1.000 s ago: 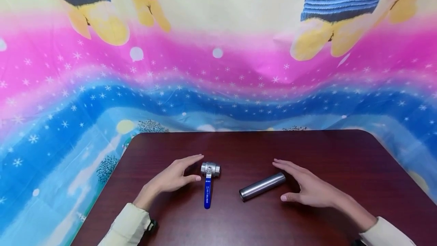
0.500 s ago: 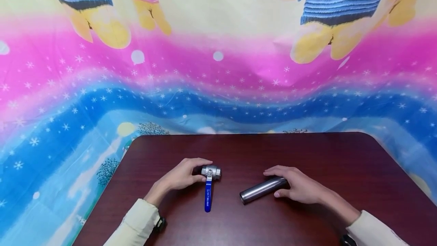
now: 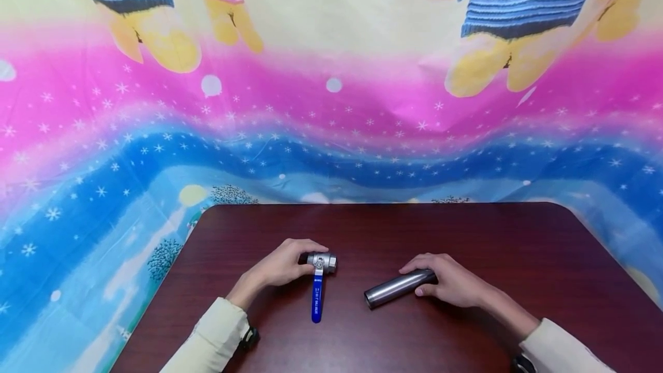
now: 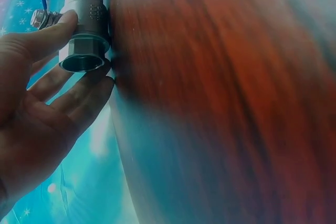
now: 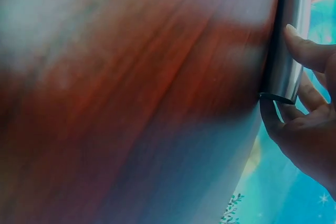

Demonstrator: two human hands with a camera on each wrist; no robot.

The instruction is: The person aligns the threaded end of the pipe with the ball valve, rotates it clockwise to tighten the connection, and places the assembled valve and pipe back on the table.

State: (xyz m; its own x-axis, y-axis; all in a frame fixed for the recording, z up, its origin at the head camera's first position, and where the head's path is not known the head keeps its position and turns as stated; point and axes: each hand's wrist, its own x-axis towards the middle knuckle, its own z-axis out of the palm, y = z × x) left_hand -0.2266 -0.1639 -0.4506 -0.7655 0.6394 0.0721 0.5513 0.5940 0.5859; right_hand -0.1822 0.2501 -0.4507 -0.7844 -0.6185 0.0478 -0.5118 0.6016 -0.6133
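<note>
A steel ball valve [image 3: 324, 262] with a long blue lever handle [image 3: 317, 299] lies on the dark table, its lever toward the near edge. My left hand [image 3: 284, 265] grips the valve body from the left; in the left wrist view the thumb [image 4: 67, 22] presses the body beside the lever's nut, with fingers behind it. To the right, a metal pipe [image 3: 396, 289] lies slanted, its open end facing left and nearer me. My right hand [image 3: 453, 280] holds the pipe's far right end, thumb on the near side and fingers over the other. That end is partly hidden by the hand.
The reddish-brown table [image 3: 383, 229] has rounded far corners. A printed cloth [image 3: 331, 125] with bears and snowflakes hangs behind it and down its sides. Bare tabletop lies between the valve and the pipe. Dark bands circle both wrists.
Both hands have moved inward and closed: the left from beside the valve onto its body, the right from beside the pipe onto its right end. Valve and pipe stay nearly in place.
</note>
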